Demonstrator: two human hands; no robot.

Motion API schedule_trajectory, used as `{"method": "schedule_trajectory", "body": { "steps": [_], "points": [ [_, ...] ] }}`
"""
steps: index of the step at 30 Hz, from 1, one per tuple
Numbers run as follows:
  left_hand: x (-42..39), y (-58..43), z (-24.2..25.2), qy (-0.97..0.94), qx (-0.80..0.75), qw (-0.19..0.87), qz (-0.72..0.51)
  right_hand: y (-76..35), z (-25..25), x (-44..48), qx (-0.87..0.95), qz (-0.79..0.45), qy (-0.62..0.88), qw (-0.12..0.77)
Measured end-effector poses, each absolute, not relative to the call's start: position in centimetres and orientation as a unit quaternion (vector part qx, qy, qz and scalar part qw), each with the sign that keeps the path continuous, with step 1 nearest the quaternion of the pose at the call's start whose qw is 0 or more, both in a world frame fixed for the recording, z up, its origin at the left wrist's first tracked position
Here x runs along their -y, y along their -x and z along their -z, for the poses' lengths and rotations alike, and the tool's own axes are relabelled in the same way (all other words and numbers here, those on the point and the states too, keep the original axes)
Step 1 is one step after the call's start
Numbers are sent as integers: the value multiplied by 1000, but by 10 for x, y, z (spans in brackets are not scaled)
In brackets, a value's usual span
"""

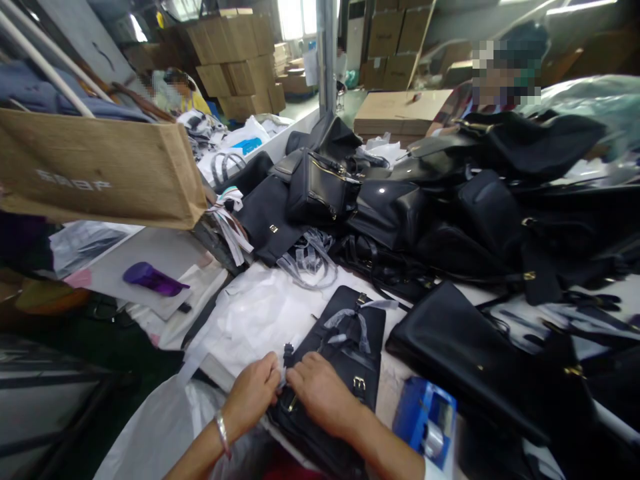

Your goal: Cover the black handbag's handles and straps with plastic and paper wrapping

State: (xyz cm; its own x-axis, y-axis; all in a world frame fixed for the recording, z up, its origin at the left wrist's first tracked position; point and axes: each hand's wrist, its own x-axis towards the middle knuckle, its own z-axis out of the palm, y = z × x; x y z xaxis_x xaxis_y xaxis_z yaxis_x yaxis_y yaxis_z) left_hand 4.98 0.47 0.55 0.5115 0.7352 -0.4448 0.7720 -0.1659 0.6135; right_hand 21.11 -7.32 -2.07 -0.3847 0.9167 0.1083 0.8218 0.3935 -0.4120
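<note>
A black bag (367,363) lies flat at six o'clock on my desk (388,380), probably so the surface steadies it and leaves both hands free. My left hand (254,393) and right hand (325,397) meet at its left edge, fingers bent in, seemingly pinching pale wrapping (281,379) beside a small buckle (289,353); my knuckles hide the detail. Clear plastic (363,331) sleeves the bag's handle, likely against scratches. At five o'clock, near my right forearm, a blue dispenser (414,408) holds a tape roll (433,440). Towards ten, a tan tote (100,170) holds blue cloth (37,93). Piled black bags (387,210) fill twelve to three, contents unseen.
</note>
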Motion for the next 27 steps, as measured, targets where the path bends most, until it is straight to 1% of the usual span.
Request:
{"method": "schedule_trajectory", "body": {
  "steps": [6, 9, 13, 18, 23, 27],
  "points": [
    [-4, -49, 15, -612, -502, 610, -44, -235, 36, 81, 759, -238, 556, 243],
    [-6, -51, 13, -563, -480, 670, -60, -250, 38, 81, 751, -234, 567, 245],
    [-9, -53, 4, -545, -459, 699, -54, -260, 39, 77, 759, -193, 569, 250],
    [-2, -51, -4, -510, -497, 701, -19, -257, 45, 81, 761, -153, 548, 312],
    [15, -50, -10, -386, -448, 806, 19, -251, 51, 85, 752, -107, 538, 366],
    [23, -50, -8, -342, -430, 835, 28, -245, 52, 88, 754, -99, 536, 367]
  ]
}}
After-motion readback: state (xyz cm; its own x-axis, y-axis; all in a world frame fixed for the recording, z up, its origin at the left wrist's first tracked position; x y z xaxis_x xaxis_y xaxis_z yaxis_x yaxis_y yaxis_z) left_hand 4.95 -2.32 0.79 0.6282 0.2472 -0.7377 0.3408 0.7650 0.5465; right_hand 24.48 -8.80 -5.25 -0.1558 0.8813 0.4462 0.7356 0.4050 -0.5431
